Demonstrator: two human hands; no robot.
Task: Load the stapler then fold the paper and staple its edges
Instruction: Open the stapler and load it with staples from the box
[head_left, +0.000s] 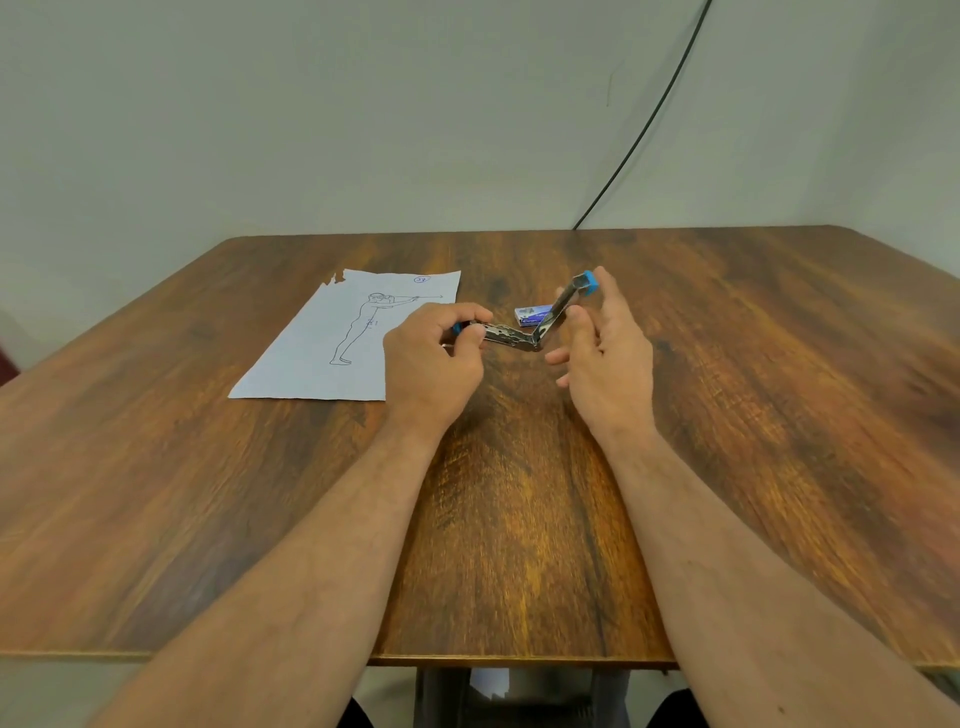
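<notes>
A metal stapler (511, 336) with blue end caps lies hinged open in a V shape near the middle of the wooden table (519, 519). My left hand (434, 358) pinches the front end of its lower arm. The raised top arm, tipped with a blue cap (588, 283), rests against the thumb and forefinger of my right hand (605, 345), whose other fingers are spread. A small blue and white staple box (531, 315) lies just behind the stapler. A white sheet of paper (332, 343) with a line drawing of a standing figure lies flat to the left.
A black cable (649, 119) runs down the pale wall to the table's far edge. The table's near edge is at the bottom, with dark legs showing below it.
</notes>
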